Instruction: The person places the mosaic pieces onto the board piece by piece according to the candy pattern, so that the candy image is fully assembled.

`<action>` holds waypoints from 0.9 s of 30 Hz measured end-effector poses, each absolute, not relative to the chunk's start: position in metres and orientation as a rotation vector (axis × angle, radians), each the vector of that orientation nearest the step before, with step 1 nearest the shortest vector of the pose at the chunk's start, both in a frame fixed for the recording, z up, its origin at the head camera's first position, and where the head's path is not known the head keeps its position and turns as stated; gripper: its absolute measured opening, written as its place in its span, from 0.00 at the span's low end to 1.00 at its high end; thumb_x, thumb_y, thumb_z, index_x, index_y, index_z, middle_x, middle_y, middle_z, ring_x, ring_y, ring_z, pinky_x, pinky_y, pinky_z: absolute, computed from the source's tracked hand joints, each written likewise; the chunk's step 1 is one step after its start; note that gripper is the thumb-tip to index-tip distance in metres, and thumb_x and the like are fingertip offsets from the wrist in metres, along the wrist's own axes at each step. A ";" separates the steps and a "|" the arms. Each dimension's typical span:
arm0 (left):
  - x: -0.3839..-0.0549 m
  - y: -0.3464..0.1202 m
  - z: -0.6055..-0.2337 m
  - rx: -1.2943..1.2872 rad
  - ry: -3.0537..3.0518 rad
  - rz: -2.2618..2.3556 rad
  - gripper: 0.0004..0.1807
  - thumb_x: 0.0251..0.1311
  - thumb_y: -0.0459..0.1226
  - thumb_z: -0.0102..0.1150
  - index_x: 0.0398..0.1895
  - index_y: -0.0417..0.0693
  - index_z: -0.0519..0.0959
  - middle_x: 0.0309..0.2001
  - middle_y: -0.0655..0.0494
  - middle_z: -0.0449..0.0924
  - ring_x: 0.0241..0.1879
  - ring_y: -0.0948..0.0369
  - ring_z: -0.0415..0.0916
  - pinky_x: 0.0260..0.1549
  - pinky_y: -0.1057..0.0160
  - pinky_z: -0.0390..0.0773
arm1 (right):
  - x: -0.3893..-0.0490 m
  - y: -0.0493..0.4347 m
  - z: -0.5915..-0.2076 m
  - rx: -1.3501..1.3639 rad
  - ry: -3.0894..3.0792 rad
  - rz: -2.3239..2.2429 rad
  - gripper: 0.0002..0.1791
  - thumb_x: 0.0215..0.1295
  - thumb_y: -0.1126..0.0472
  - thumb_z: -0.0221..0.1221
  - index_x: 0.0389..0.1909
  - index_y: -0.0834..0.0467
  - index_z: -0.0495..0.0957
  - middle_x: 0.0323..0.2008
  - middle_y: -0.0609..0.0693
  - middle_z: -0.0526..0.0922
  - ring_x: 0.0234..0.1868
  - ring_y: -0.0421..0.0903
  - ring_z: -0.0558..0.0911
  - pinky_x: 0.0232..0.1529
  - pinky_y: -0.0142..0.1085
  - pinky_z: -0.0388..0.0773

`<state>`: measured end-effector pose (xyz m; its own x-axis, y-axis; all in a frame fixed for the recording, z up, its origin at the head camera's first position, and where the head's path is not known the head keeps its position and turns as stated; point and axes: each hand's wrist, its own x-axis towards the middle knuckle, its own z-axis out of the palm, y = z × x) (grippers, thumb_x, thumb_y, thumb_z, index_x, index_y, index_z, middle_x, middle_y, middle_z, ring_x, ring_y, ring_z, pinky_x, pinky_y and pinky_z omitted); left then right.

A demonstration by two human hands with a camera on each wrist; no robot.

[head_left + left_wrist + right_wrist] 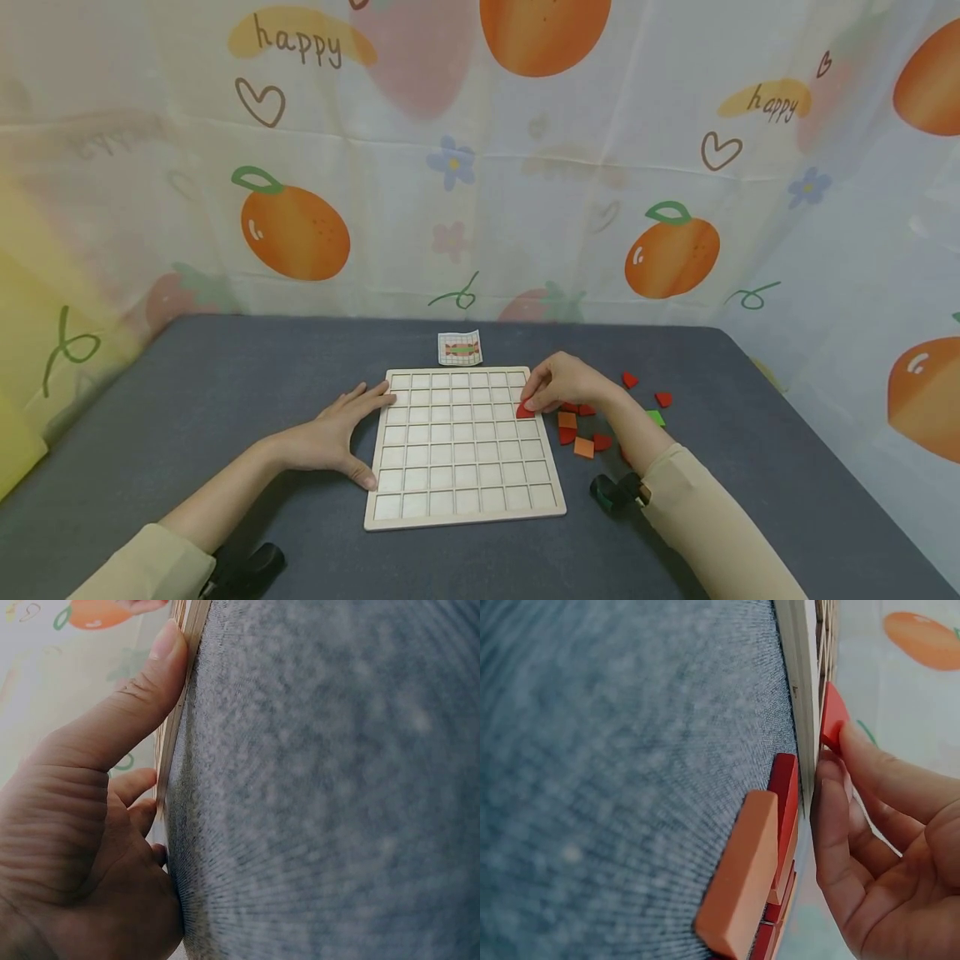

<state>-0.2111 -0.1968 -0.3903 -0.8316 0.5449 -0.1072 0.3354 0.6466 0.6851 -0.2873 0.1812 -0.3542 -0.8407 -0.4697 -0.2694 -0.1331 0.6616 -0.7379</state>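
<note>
A pale wooden grid board [463,505] with square cells lies on the dark table. Against its left edge rests my left hand [324,435], fingers spread, with the thumb low on the rim and the fingertips near the upper corner. In the left wrist view the thumb [142,694] presses along the board's side. Thumb and fingers of my right hand [566,385] pinch a red piece [524,412] over the rightmost column. The right wrist view shows this red piece [833,718] tilted up at the board's surface, one side curved.
Right of the board lie loose red pieces [602,442], orange squares [583,448] and a green piece [656,417], some partly behind the right arm. A small pattern card [459,348] sits beyond the board's far edge. A fruit-printed curtain [405,208] hangs behind the table.
</note>
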 end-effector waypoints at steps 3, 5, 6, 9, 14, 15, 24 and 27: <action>-0.211 -0.197 -0.391 0.710 2.564 0.976 0.65 0.35 0.54 0.81 0.77 0.46 0.54 0.81 0.46 0.39 0.78 0.35 0.27 0.64 0.21 0.37 | -0.286 0.181 -0.353 -0.469 2.447 -1.023 0.08 0.58 0.65 0.69 0.38 0.62 0.87 0.31 0.53 0.89 0.30 0.41 0.86 0.39 0.37 0.86; -0.211 -0.197 -0.391 0.714 2.565 0.975 0.65 0.35 0.54 0.81 0.77 0.46 0.54 0.81 0.46 0.39 0.78 0.35 0.28 0.64 0.21 0.37 | -0.285 0.180 -0.353 -0.470 2.453 -1.016 0.08 0.58 0.65 0.69 0.38 0.62 0.87 0.32 0.54 0.89 0.30 0.41 0.86 0.39 0.37 0.86; -0.211 -0.197 -0.391 0.714 2.566 0.976 0.65 0.35 0.54 0.81 0.77 0.46 0.54 0.81 0.46 0.39 0.78 0.35 0.28 0.64 0.21 0.37 | -0.285 0.180 -0.353 -0.471 2.452 -1.017 0.08 0.58 0.65 0.69 0.38 0.62 0.87 0.32 0.54 0.89 0.30 0.41 0.86 0.39 0.37 0.86; -0.211 -0.197 -0.391 0.717 2.566 0.978 0.65 0.35 0.54 0.81 0.77 0.46 0.55 0.81 0.45 0.39 0.78 0.34 0.28 0.64 0.21 0.36 | -0.284 0.180 -0.353 -0.479 2.450 -1.022 0.08 0.58 0.65 0.68 0.38 0.62 0.87 0.32 0.54 0.89 0.30 0.41 0.86 0.39 0.37 0.86; -0.211 -0.197 -0.390 0.718 2.567 0.978 0.65 0.35 0.54 0.81 0.77 0.46 0.54 0.81 0.45 0.40 0.78 0.34 0.28 0.64 0.21 0.36 | -0.284 0.180 -0.354 -0.495 2.451 -1.021 0.08 0.58 0.65 0.68 0.38 0.62 0.87 0.32 0.54 0.89 0.30 0.41 0.86 0.39 0.37 0.86; -0.211 -0.197 -0.390 0.718 2.567 0.979 0.65 0.35 0.54 0.81 0.77 0.46 0.54 0.81 0.44 0.40 0.78 0.34 0.28 0.64 0.21 0.36 | -0.284 0.180 -0.354 -0.499 2.451 -1.021 0.08 0.58 0.66 0.68 0.38 0.62 0.87 0.32 0.54 0.89 0.30 0.41 0.86 0.39 0.37 0.86; -0.211 -0.197 -0.391 0.727 2.571 0.982 0.65 0.35 0.53 0.81 0.77 0.46 0.55 0.81 0.44 0.40 0.78 0.34 0.28 0.64 0.21 0.36 | -0.287 0.180 -0.356 -0.533 2.470 -0.998 0.07 0.56 0.67 0.69 0.37 0.62 0.86 0.27 0.53 0.87 0.27 0.41 0.85 0.36 0.36 0.85; -0.211 -0.197 -0.391 0.726 2.569 0.985 0.65 0.35 0.53 0.81 0.77 0.46 0.55 0.81 0.44 0.40 0.78 0.34 0.28 0.64 0.21 0.36 | -0.287 0.180 -0.356 -0.527 2.470 -1.004 0.08 0.56 0.67 0.69 0.37 0.62 0.86 0.27 0.53 0.87 0.27 0.41 0.85 0.36 0.37 0.85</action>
